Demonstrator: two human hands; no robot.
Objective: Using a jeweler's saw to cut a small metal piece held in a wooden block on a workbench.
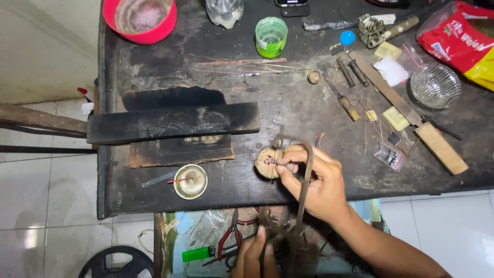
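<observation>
Scorched black workbench [154,62], tools everywhere. The right hand [316,183] pinched a tiny pink-beaded piece [271,161] against the round wooden peg [267,163] at the front edge. It looked light and delicate, best pinched by its ends. The left hand [252,255] gripped the saw frame [307,180] below.

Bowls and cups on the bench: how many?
4: red bowl at the back left corner, green cup back centre, clear glass dish at right, small brass bowl near the front edge. Clutter may hide more.

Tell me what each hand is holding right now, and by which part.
Right hand pinches a small pinkish piece by its end, against the round block. Left hand grips the saw frame by its lower handle.
</observation>
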